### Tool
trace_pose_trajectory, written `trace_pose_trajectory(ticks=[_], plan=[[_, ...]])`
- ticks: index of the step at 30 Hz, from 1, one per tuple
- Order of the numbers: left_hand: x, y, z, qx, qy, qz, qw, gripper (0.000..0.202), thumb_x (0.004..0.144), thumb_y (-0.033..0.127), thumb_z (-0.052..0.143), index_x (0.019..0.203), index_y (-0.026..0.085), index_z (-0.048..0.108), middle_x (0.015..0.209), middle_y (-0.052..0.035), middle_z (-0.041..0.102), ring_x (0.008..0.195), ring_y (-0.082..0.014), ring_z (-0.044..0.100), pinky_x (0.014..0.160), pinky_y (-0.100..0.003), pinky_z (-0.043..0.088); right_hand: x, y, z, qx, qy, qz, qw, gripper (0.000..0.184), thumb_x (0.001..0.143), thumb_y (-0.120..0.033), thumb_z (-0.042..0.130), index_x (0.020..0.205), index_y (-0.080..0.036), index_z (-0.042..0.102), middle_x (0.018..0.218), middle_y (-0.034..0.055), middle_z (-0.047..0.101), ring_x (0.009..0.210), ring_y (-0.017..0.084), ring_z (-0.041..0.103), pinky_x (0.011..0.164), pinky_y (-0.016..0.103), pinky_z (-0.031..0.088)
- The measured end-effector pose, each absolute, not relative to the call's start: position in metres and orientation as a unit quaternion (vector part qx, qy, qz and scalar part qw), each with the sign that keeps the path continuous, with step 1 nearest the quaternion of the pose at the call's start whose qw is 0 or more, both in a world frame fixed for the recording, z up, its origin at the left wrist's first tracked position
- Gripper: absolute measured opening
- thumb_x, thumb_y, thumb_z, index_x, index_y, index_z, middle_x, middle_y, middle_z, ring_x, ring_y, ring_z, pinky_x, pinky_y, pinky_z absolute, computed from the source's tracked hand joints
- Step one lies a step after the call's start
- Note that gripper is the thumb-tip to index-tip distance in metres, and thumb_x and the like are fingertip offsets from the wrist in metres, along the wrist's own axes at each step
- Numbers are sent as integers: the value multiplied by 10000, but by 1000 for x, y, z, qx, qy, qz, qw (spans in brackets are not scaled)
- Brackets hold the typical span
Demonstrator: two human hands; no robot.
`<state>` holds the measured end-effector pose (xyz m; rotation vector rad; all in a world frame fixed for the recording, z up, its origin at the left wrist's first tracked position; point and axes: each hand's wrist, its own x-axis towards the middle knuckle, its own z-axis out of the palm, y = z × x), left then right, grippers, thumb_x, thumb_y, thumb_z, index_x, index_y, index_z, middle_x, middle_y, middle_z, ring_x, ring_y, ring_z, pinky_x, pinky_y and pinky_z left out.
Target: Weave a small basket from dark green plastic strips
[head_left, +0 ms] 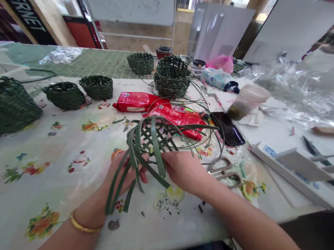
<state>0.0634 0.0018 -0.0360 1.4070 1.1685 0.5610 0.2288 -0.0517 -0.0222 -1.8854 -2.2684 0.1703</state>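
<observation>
While the left hand and the right hand held it over the floral tablecloth, a woven green strip piece sat between them, an open lattice with long loose ends fanning out on all sides. The left hand was half closed, its fingers curled up around the lower edge and several strips running down past the palm, and a gold bangle circled that wrist. The right hand was closed further, lying over the other edge with its fingers wrapped onto the weave, gripping it firmly. Just beyond the right hand lay a pair of scissors with metal-toned loop handles, untouched. Behind the lattice were two red packets, with a black smartphone beside them. Finished green woven baskets stood further off, the tallest on a tangle of thin strips and a large one at the left edge. To the right stood a tipped plastic cup and a white power strip, near a heap of clear plastic sheeting.
</observation>
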Motion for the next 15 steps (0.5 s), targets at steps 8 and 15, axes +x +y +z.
trace_pose_trajectory(ticks=[8, 15], plan=[[53, 15, -42, 592, 504, 216, 591, 234, 722, 352, 579, 611, 164, 496, 469, 38, 541, 313, -108, 523, 333, -199, 397, 230, -41, -39, -585, -792, 118, 128, 130, 856, -179, 478, 825, -195, 603, 759, 1, 652, 642, 122, 568, 518, 222, 283], [46, 22, -60, 515, 498, 170, 677, 188, 702, 314, 626, 663, 172, 510, 446, 58, 511, 262, -81, 441, 244, -188, 347, 235, -36, -48, -526, -809, 180, 191, 180, 880, -238, 490, 820, -174, 647, 717, 10, 648, 660, 109, 558, 592, 200, 370]])
